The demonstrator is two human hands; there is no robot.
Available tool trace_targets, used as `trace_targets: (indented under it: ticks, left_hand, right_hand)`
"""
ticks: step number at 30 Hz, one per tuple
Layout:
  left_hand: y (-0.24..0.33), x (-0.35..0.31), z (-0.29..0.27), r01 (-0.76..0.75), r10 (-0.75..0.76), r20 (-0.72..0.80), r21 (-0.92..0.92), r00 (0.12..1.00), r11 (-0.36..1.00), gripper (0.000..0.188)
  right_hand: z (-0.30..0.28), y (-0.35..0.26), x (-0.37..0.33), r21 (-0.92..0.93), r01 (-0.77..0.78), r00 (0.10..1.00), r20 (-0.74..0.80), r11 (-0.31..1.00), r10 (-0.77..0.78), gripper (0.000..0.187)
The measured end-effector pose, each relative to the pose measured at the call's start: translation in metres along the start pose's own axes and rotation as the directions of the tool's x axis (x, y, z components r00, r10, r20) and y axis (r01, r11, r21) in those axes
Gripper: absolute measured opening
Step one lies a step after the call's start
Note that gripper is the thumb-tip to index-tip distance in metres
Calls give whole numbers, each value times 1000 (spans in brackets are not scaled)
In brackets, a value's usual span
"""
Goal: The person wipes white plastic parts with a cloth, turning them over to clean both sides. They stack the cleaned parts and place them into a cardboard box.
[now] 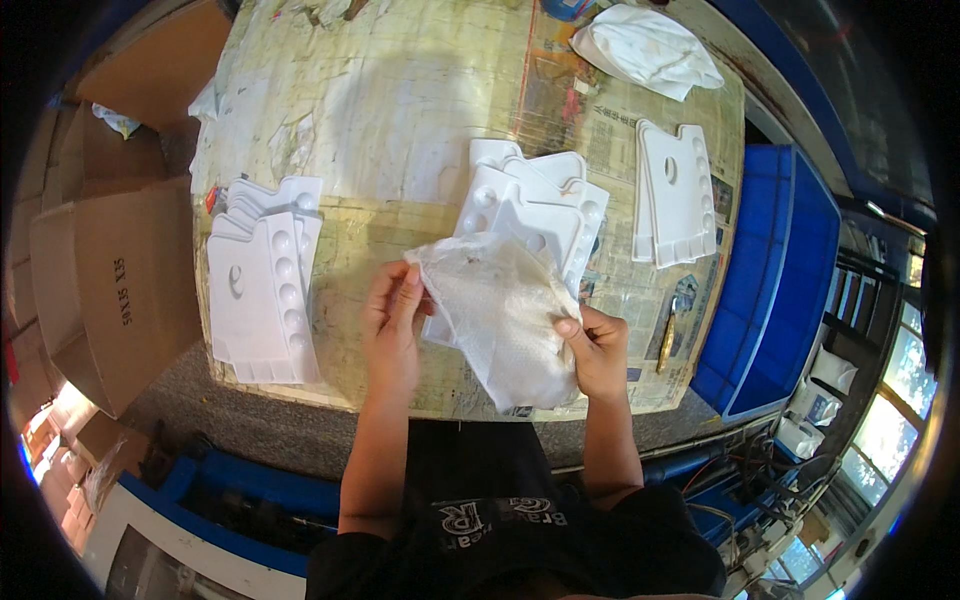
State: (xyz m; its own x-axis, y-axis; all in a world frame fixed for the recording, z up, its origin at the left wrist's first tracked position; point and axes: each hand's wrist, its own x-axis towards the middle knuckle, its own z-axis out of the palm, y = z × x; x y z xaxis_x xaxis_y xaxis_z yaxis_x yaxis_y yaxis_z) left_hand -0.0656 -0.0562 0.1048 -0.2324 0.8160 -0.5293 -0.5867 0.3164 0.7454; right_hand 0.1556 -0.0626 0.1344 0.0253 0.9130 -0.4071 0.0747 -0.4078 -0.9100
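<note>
A thin, creased white cloth [500,315] is stretched between my two hands at the table's near side. My left hand [396,305] pinches its upper left corner between thumb and fingers. At its right edge, my right hand [596,350] grips it with the thumb on top. Behind and partly under the cloth lies a loose pile of white plastic paint palettes [545,200] with round wells; the cloth hides their near part. Another stack of palettes [262,290] rests at the table's left, and a few more palettes [675,190] lie at the right.
Paper and tape cover the worktable [400,120]. A brass-handled tool [667,335] lies near its right edge, and a bundled white cloth [645,48] sits at the far right. Beside the table stand a blue crate [765,280] on the right and open cardboard boxes [120,285] on the left.
</note>
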Motion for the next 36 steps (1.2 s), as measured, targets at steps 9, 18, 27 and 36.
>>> trace_targets:
  ticks: [9,18,27,36]
  left_hand:
    - [30,-28,37,-660,446,494,634,746,403,49]
    - [1,-34,65,-281,30,460,490,887,825,27]
    - [7,-5,84,-178,47,308,411,950,894,25]
    - [8,36,109,174,78,450,-492,890,853,44]
  right_hand:
    - [9,-1,4,67,178,983,31,982,-180,25]
    - [16,-22,18,701,-82,995,98,708,19,41]
    - [14,-50,50,290,156,953,208,944,-221,83]
    - [47,-83,104,-177,413,911,66,893,-408,51]
